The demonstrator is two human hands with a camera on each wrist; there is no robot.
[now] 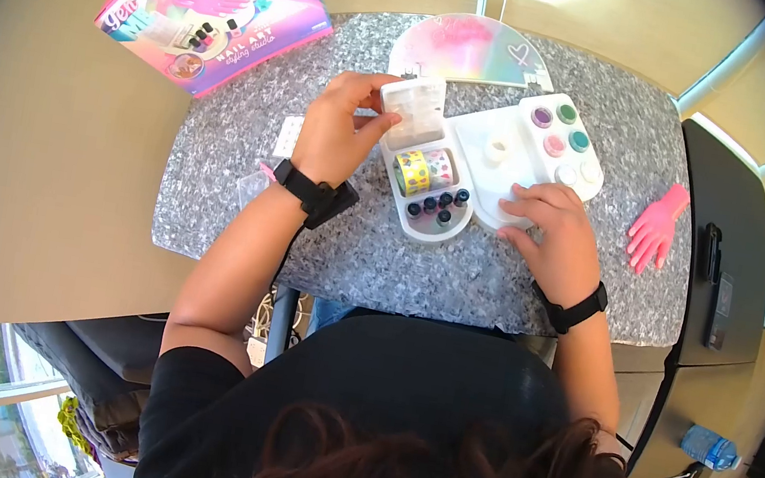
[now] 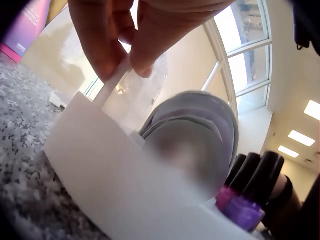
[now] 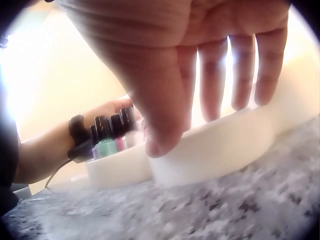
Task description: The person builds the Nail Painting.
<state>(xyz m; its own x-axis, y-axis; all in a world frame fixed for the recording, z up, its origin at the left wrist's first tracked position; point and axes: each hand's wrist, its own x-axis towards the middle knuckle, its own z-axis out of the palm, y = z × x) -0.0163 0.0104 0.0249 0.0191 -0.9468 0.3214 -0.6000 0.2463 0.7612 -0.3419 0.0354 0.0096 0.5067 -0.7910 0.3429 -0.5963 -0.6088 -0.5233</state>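
Note:
My left hand (image 1: 335,128) pinches the edge of a clear plastic case (image 1: 413,103) between thumb and fingers, at the back left of a white tray (image 1: 498,195). In the left wrist view the clear case (image 2: 140,90) tilts up beside the white wall of the tray. Two patterned rolls (image 1: 424,171) sit just in front of it, and several black-capped nail polish bottles (image 1: 445,201) stand nearer me. My right hand (image 1: 556,233) rests on the tray's front right edge. Its fingers look fairly straight over the rim in the right wrist view, thumb on the outer wall.
Small pots of colour (image 1: 566,115) fill the tray's right end. Behind it stands a mirror panel (image 1: 475,50). A pink model hand (image 1: 658,228) lies at the right, and a nail art box (image 1: 223,12) stands back left. The granite table (image 1: 348,269) has a curved edge.

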